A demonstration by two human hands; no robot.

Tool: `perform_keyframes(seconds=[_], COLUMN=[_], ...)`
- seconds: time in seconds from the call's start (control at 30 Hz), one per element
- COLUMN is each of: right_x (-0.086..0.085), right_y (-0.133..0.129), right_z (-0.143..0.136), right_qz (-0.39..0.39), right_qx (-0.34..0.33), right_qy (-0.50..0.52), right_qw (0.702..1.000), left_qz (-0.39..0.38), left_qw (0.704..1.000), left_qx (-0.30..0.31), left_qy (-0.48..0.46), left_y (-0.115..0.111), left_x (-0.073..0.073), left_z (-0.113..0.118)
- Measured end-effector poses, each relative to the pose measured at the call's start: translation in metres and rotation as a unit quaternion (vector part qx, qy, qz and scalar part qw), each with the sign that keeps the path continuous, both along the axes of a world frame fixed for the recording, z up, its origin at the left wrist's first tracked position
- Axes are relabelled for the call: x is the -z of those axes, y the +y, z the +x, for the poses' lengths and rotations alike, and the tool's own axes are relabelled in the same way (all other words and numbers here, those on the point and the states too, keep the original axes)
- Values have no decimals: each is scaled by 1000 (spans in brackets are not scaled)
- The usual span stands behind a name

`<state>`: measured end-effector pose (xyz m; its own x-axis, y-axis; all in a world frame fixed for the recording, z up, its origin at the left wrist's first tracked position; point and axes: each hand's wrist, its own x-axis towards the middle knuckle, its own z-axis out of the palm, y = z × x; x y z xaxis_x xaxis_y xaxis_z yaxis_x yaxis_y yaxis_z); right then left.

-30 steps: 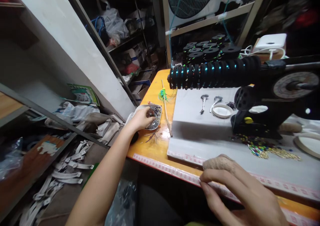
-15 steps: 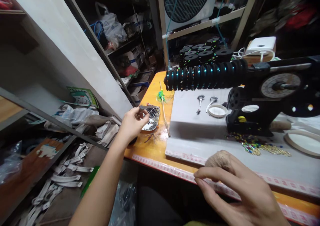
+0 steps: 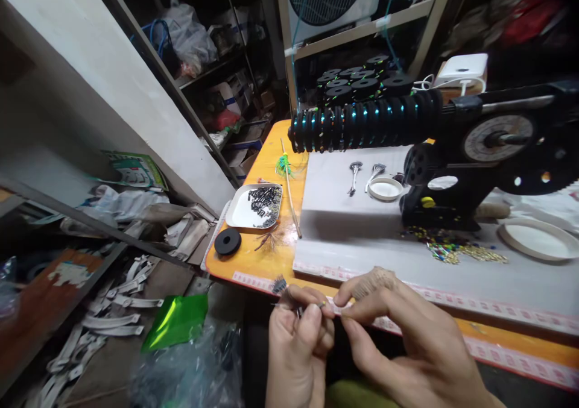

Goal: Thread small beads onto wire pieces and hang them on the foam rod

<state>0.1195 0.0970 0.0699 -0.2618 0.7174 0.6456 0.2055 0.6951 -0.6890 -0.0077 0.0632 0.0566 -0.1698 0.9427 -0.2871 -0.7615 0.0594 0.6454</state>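
At the table's front edge my left hand (image 3: 301, 342) is closed around a bundle of thin wires with a dark grey tufted end (image 3: 279, 285); a small yellowish bit shows at its fingertips. Close beside it on the right, my right hand (image 3: 407, 342) pinches with thumb and forefinger; what lies between them is too small to name. A tan wrap (image 3: 374, 282) covers one of its fingers. Behind my left hand, a white tray (image 3: 237, 209) holds small black parts and grey beads, near a black foam disc (image 3: 227, 241).
A black machine (image 3: 452, 173) with a rod of black spools (image 3: 362, 122) stands on the grey board (image 3: 344, 242). Loose colored beads (image 3: 446, 252), round lids (image 3: 538, 239) and a stick with green fringe (image 3: 289, 191) lie around. Measuring tape (image 3: 253, 280) runs along the front edge.
My left hand has left the tray and come to the front edge beside my right hand, now holding the wire bundle. My right hand has shifted slightly left. The view has shifted a little.
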Motion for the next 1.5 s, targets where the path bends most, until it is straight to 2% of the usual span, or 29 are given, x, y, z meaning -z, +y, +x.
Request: perform_keyframes(seconds=[0.13, 0.33, 0.73, 0.83, 1.0, 1.07, 1.17, 1.3, 1.37, 1.43, 1.5], right_x=[1, -1, 2, 2, -2, -4, -8, -13, -16, -17, -19], right_y=[-3, -3, -2, 0, 5, 6, 5, 2, 2, 3, 4], right_z=[-3, -1, -1, 3, 10, 11, 12, 14, 15, 16, 17], right_qz=[-3, 0, -14, -3, -22, -43, -79, -101, -100, -76, 16], right_qx=[-3, -4, -14, -17, -33, -49, -68, -78, -86, -83, -60], right_qy=[1, -2, 9, 0, -25, -35, -45, -64, -75, -92, -120], right_qw=[1000, 1000, 1000, 1000, 999, 997, 994, 990, 988, 989, 991], left_qz=[-6, -19, 4, 27, 101, 104, 87, 174, 226, 260, 248], left_qw=[999, 999, 998, 994, 977, 972, 972, 956, 953, 952, 956], left_qx=[-33, -45, -65, -84, -92, -86, -77, -50, -5, 45, 73], left_qy=[11, 10, 24, 59, 161, 191, 204, 230, 201, 159, 136], left_y=[-4, -4, -3, -3, -2, -3, -4, -1, 0, 1, 0], left_x=[1, -1, 2, 8, 32, 37, 32, 20, 18, 17, 15], left_z=[8, 10, 13, 12, 6, 6, 8, 4, -2, -8, -14])
